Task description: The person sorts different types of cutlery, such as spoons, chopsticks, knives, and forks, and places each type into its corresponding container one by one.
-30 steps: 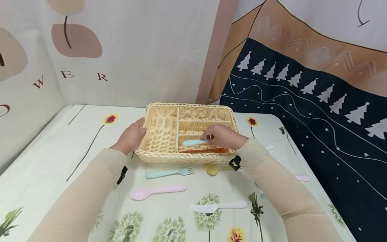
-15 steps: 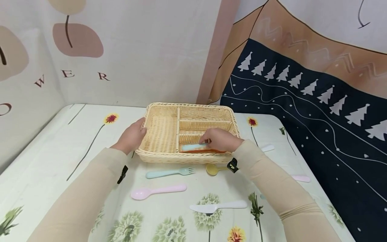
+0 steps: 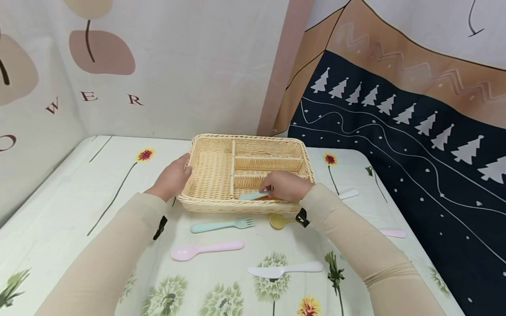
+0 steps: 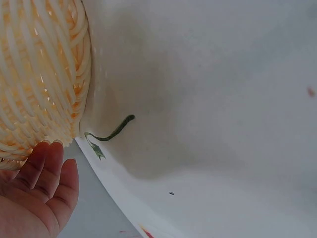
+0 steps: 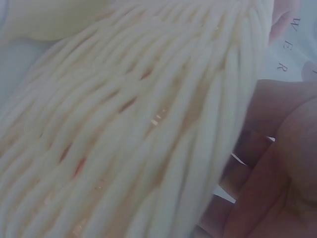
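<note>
A wicker basket (image 3: 237,207) with several compartments stands on the table. My left hand (image 3: 171,177) grips its left rim. In the left wrist view the fingertips (image 4: 53,144) touch the outside of the weave. Inside the front right compartment, my right hand (image 3: 287,185) pinches a light blue piece of cutlery (image 3: 250,196); its far end is hidden under the hand, so I cannot tell its kind. An orange-red fork (image 3: 264,198) lies in the same compartment, mostly covered. The right wrist view is filled by the basket's outer wall (image 5: 124,124), with the right hand (image 5: 277,173) beyond the rim.
In front of the basket lie a light blue fork (image 3: 221,225), a pink spoon (image 3: 207,249), a white knife (image 3: 286,269) and a yellow spoon (image 3: 278,221) partly hidden by the right wrist. A white handle (image 3: 349,194) and a pink handle (image 3: 393,233) show beside the right sleeve.
My right hand has lowered the light blue cutlery toward the front of the compartment, covering more of the orange-red fork. The left hand and basket have stayed put.
</note>
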A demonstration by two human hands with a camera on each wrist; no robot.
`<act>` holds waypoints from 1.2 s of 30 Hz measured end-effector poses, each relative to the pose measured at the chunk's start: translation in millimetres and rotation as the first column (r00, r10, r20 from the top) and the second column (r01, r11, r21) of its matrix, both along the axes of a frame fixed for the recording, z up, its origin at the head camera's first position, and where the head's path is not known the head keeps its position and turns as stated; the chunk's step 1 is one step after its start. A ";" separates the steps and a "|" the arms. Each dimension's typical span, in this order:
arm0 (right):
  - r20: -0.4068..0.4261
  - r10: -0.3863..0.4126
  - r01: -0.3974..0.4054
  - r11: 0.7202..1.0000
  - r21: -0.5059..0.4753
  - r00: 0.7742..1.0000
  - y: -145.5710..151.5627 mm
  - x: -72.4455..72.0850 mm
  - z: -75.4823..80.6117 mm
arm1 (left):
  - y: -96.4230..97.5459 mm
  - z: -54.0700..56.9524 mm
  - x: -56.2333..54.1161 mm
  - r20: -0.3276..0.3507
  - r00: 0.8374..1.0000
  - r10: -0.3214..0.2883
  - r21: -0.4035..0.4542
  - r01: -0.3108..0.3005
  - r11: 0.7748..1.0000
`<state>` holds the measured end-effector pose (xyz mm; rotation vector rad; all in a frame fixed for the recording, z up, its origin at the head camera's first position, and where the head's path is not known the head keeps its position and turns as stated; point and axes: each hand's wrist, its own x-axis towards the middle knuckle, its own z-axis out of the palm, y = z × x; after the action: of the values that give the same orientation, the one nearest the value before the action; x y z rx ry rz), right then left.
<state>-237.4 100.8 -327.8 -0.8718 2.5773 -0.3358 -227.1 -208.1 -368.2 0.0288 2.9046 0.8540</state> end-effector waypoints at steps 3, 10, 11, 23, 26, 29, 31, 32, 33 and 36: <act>0.003 -0.003 0.003 1.000 0.007 1.000 -1.2 -0.3 -1.6 | -0.8 -0.7 -0.3 0.000 1.000 -0.002 -0.002 0.002 1.000; 0.008 -0.007 0.007 0.999 0.038 1.000 -5.2 -0.4 -1.9 | -0.6 -0.4 -0.9 0.006 1.000 0.005 0.007 -0.005 1.000; 0.010 -0.011 0.010 0.999 0.041 1.000 -5.6 -0.1 -1.7 | -0.4 -0.3 -0.9 0.008 1.000 0.005 0.011 -0.005 1.000; 0.007 -0.016 0.016 0.998 0.056 1.000 -6.0 0.3 -0.4 | -0.3 -1.1 -1.3 -0.001 1.000 0.005 0.006 -0.005 1.000; 0.006 -0.016 0.016 0.999 0.028 1.000 -5.0 0.4 2.4 | -0.2 -1.0 -0.9 -0.001 1.000 0.005 0.007 -0.005 1.000; 0.016 -0.031 0.032 0.999 -0.016 0.999 -4.2 1.4 5.2 | 0.1 -0.5 -0.2 0.002 1.000 0.005 0.011 -0.005 1.000; 0.020 -0.047 0.048 0.998 -0.045 0.999 -3.7 2.1 6.5 | 0.0 -0.5 0.2 0.002 1.000 0.005 0.012 -0.005 1.000; 0.023 -0.058 0.059 0.996 -0.060 0.998 -3.6 2.5 7.2 | 0.0 -0.4 0.4 0.002 1.000 0.004 0.012 -0.004 1.000; 0.022 -0.066 0.067 0.995 -0.072 0.998 -3.4 2.8 7.5 | 0.1 -0.2 0.7 0.001 1.000 0.004 0.014 -0.004 1.000; 0.027 -0.094 0.096 0.988 -0.123 0.995 -3.1 4.1 8.7 | -0.3 -0.5 0.8 0.002 1.000 0.006 0.021 -0.006 1.000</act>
<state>-233.3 97.7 -319.2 -0.7840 2.6069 -0.5349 -226.3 -208.4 -368.6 0.0213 2.8958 0.8851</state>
